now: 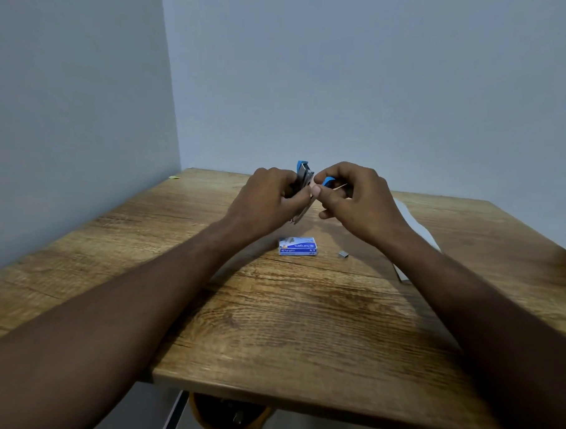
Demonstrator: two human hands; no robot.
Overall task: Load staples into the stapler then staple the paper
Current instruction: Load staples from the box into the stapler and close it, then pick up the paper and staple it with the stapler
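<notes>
Both hands up above the far middle of the wooden table (pixel 279 311), meeting at the stapler (pixel 305 174). Left hand (pixel 265 202) has its fingers curled closed around the stapler's metal body, thumb pointing toward the right hand; stapler is tilted, blue top end up, metal lower end poking out below the hand. Right hand (pixel 355 198) has fingers pinched closed on a small blue piece (pixel 328 182) just beside the stapler, with a thin pale sliver sticking out to the right of it; cannot tell what that sliver is. Below the hands on the table lies a small blue-and-white staple box (pixel 297 246), open at its left end, grey staples showing. Just right of the box, apart from it, a short loose strip of staples (pixel 342 254). White paper (pixel 415 228) lies on the right part of the table, largely covered by the right forearm. Tiny yellow scrap (pixel 174 177) at the far left corner by the wall. Something orange and dark under the near table edge, unclear. Grey-blue walls behind.
</notes>
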